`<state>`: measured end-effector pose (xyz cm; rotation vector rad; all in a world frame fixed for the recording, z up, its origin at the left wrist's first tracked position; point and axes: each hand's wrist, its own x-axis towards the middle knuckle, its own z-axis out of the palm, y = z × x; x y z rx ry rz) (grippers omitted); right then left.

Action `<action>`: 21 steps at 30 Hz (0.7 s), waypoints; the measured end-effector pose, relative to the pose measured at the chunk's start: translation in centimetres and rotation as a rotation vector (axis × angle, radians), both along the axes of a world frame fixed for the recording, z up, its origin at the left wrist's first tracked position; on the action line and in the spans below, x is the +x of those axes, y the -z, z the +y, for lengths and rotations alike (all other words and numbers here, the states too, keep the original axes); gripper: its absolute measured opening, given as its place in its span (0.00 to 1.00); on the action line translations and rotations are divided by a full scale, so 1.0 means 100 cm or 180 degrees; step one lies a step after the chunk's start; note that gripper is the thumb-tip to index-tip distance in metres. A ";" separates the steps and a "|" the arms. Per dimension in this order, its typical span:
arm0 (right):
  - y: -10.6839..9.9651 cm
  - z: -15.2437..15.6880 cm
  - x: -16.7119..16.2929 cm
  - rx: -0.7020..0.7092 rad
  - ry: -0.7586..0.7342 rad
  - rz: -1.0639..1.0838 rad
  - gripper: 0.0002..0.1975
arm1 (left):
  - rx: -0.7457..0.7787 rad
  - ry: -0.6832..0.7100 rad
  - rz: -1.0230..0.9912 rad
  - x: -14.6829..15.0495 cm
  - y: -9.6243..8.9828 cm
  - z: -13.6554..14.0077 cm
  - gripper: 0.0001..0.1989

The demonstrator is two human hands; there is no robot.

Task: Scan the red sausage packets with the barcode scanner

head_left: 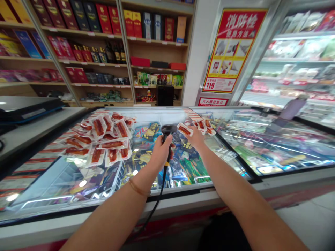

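"At the very front, what comes first?"

"Two bare forearms (pixel 112 211), reaching over the pale front rim of a chest freezer (pixel 188 200). A thin bangle (pixel 138 188) circles the left one, and a black cable (pixel 161 191) runs down between them."

"Where does the cable lead?"

"Up to a dark handheld scanner (pixel 169 129). The left hand (pixel 161 149) is closed around its handle, fingers wrapped over it. The scanner's head is a little blurred."

"And the other hand?"

"Slightly farther out, to the right. The right hand (pixel 195 137) pinches one sealed sausage packet (pixel 185 129) by its right end, over the glass and just beside the scanner's head. How each fingertip sits, I can't tell."

"Any more packets?"

"Plenty: a loose, overlapping pile (pixel 112 144) on the glass lid (pixel 62 174) to the left, and a smaller cluster (pixel 201 124) just past the right hand. Under the glass lie colourful bagged goods (pixel 193 167). A purple bottle (pixel 293 106) is at the far right."

"Beyond the freezer?"

"A black panel (pixel 165 95), then wooden shelves (pixel 157 8) of boxes and bottles, a red poster (pixel 234 50) with white lettering, and a bright display case (pixel 300 59) on the right."
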<state>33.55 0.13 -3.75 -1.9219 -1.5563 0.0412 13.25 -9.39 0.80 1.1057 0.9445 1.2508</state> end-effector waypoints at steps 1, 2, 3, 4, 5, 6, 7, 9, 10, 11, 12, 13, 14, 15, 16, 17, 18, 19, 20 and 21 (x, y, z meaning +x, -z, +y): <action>0.000 0.001 0.001 0.0096 -0.0111 0.0096 0.23 | 0.0016 0.0007 0.0006 0.000 0.000 -0.001 0.25; 0.000 0.002 0.002 0.0226 -0.0217 0.0188 0.21 | 0.0032 0.0017 0.0009 0.000 -0.001 -0.001 0.25; 0.000 0.002 0.002 0.0391 -0.0305 0.0270 0.20 | 0.0049 0.0028 0.0012 0.000 -0.001 -0.002 0.25; -0.001 0.003 0.003 0.0569 -0.0379 0.0339 0.18 | 0.0071 0.0041 0.0016 -0.001 -0.001 -0.002 0.24; -0.002 0.003 0.004 0.0735 -0.0435 0.0406 0.17 | 0.0105 0.0052 0.0022 -0.001 -0.002 -0.003 0.24; -0.004 0.003 0.004 0.0869 -0.0470 0.0478 0.16 | 0.0152 0.0058 0.0038 -0.002 -0.002 -0.004 0.24; -0.006 0.003 0.005 0.0969 -0.0485 0.0567 0.16 | 0.0211 0.0068 0.0070 -0.002 -0.003 -0.004 0.23; -0.010 0.004 0.006 0.1130 -0.0509 0.0819 0.16 | 0.0363 0.0093 0.0171 -0.004 -0.004 -0.006 0.22; -0.012 0.004 0.006 0.1230 -0.0557 0.0980 0.17 | 0.0437 0.0120 0.0224 -0.004 -0.004 -0.007 0.22; -0.014 0.003 0.006 0.1361 -0.0636 0.1149 0.18 | 0.0501 0.0162 0.0268 -0.005 -0.005 -0.008 0.21; -0.016 0.003 0.007 0.1507 -0.0734 0.1308 0.19 | 0.0553 0.0216 0.0296 -0.005 -0.005 -0.009 0.21; -0.017 0.003 0.007 0.1642 -0.0818 0.1447 0.20 | 0.0591 0.0275 0.0314 -0.005 -0.004 -0.010 0.21; -0.019 0.002 0.007 0.1738 -0.0865 0.1544 0.20 | 0.0620 0.0320 0.0331 -0.005 -0.004 -0.011 0.21; -0.020 0.002 0.008 0.1786 -0.0861 0.1589 0.21 | 0.0646 0.0348 0.0359 -0.005 -0.003 -0.012 0.21; -0.021 0.001 0.008 0.1793 -0.0815 0.1580 0.21 | 0.0679 0.0354 0.0402 -0.004 -0.002 -0.012 0.20; -0.022 0.001 0.009 0.1772 -0.0751 0.1535 0.21 | 0.0718 0.0347 0.0452 -0.004 -0.001 -0.013 0.20; -0.023 0.000 0.009 0.1746 -0.0690 0.1472 0.22 | 0.0757 0.0336 0.0496 -0.004 0.000 -0.013 0.19; -0.023 -0.001 0.009 0.1731 -0.0656 0.1411 0.22 | 0.0792 0.0336 0.0522 -0.004 0.001 -0.013 0.19; -0.024 -0.001 0.009 0.1743 -0.0648 0.1369 0.22 | 0.0822 0.0347 0.0519 -0.004 0.001 -0.013 0.19; -0.024 -0.002 0.009 0.1775 -0.0663 0.1352 0.22 | 0.0842 0.0374 0.0492 -0.005 0.001 -0.014 0.19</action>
